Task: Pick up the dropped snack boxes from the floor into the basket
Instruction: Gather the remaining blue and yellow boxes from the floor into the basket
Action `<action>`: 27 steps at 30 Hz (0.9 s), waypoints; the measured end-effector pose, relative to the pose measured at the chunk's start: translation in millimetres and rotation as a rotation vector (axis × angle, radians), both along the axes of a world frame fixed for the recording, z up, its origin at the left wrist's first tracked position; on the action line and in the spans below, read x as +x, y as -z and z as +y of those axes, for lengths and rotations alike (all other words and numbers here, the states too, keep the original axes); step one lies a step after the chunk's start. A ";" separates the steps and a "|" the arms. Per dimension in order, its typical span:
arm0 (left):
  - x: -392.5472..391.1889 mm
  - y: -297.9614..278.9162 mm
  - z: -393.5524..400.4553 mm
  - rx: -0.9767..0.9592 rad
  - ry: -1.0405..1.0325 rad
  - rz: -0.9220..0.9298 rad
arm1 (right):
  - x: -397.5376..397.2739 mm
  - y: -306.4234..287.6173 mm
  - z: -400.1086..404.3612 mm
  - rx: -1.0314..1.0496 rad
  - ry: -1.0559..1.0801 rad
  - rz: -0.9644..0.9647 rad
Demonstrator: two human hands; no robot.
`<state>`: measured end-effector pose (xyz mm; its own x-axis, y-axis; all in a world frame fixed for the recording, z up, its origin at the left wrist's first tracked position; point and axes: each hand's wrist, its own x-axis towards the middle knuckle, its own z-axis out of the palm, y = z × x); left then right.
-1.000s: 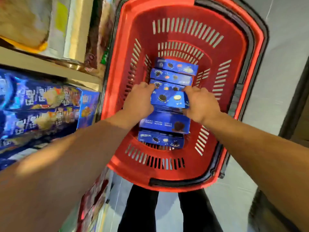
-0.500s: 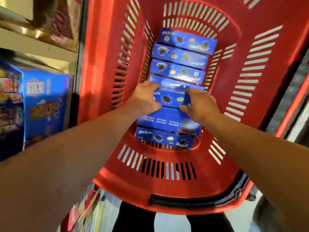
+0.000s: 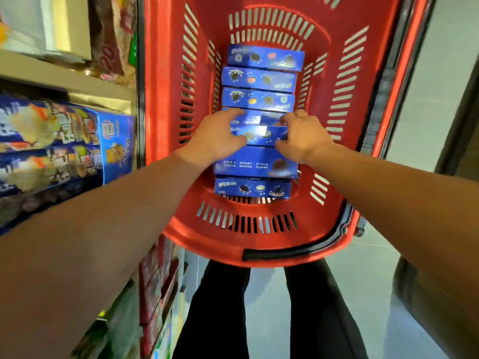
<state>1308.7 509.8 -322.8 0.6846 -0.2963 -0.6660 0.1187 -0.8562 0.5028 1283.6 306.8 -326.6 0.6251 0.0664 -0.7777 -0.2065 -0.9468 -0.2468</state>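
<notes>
Currently the red basket holds a row of blue snack boxes laid side by side along its floor, running from the far wall toward the near rim. Three boxes at the far end lie clear of the hands; a broad box and a narrow one lie at the near end. Between these groups sits the box in hand, slightly raised on its neighbours. By the look of it the task is well advanced: no box shows on the visible strip of floor beside the basket, though most of the floor is out of frame, so whether any boxes remain to collect cannot be told. The step in hand appears to be seating this box into the row. The left hand is the grip at the left end of that box: its fingers are curled over the far edge and its thumb lies against the near face, grasping the box. The right hand takes the right end likewise, fingers bent over the top edge and thumb below, clamped on the same box. Neither grip is released. A shelf of packaged goods stands directly left of the basket, and the person's dark trouser legs show below its near rim.
</notes>
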 end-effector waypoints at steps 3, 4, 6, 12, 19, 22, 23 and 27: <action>-0.5 -48.0 -7.8 0.017 0.044 -0.062 | -4.9 -48.8 -2.5 0.012 0.060 -0.051; -3.7 -64.5 -9.7 0.022 0.039 -0.078 | -8.4 -67.1 -1.8 0.018 0.094 -0.065; -21.3 -100.8 -13.4 0.032 0.043 -0.067 | -27.4 -105.4 2.9 0.044 0.159 -0.060; -70.1 -193.4 -38.9 0.003 0.150 -0.080 | -93.5 -201.5 5.9 0.033 0.322 -0.139; -135.2 -285.9 -88.2 -0.111 0.505 -0.094 | -199.5 -293.9 -26.7 -0.038 0.594 -0.120; -172.9 -310.7 -111.3 -0.102 0.670 -0.119 | -262.3 -322.8 -48.1 -0.074 0.754 -0.107; -184.8 -317.4 -118.8 -0.102 0.708 -0.128 | -283.2 -330.8 -54.0 -0.082 0.803 -0.115; -238.2 -343.9 -148.8 -0.092 0.873 -0.156 | -371.8 -356.7 -67.2 -0.132 0.966 -0.141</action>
<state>1070.6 361.0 21.1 0.2712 -0.8020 -0.5322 -0.6324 -0.5653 0.5296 911.8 239.5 30.1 0.4525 -0.6037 -0.6563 -0.8826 -0.4082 -0.2331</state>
